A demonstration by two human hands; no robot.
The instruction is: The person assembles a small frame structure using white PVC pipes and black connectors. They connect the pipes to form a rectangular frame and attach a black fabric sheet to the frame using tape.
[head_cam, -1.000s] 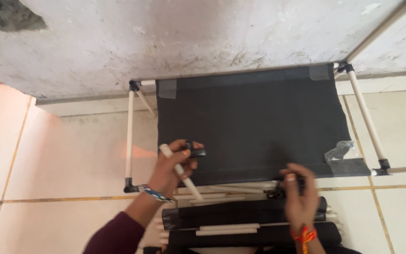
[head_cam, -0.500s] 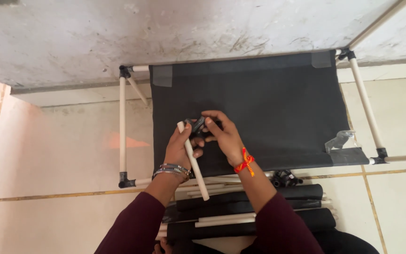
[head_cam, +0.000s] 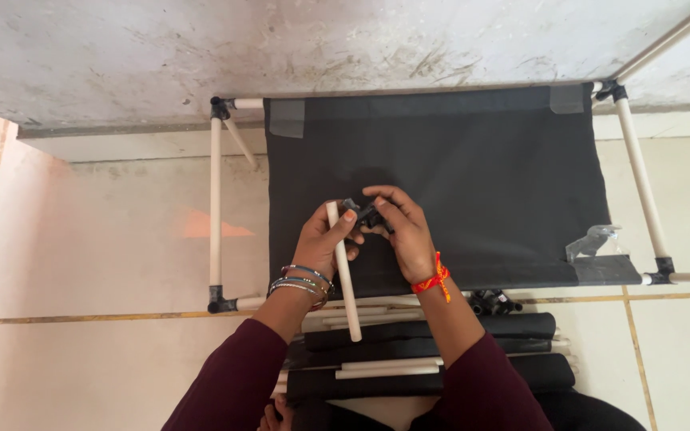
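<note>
My left hand (head_cam: 325, 239) grips a short cream tube (head_cam: 345, 279) near its top end, the tube slanting down toward me. My right hand (head_cam: 401, 227) pinches a small black plastic connector (head_cam: 363, 215) right at the tube's upper end. Both hands meet over the dark fabric shelf (head_cam: 473, 168) of a rack frame made of cream tubes (head_cam: 216, 207) and black corner joints.
Rolled black fabric panels with more cream tubes (head_cam: 425, 351) lie below my arms. Loose black connectors (head_cam: 495, 302) sit by the shelf's near edge. A piece of clear tape (head_cam: 592, 242) sticks to the shelf's right side. Pale floor tiles (head_cam: 113, 239) and a rough wall (head_cam: 281, 48) surround the frame.
My right hand has come up from the loose connectors to join the left hand at the tube's top end. The hands now sit slightly lower over the fabric shelf.
</note>
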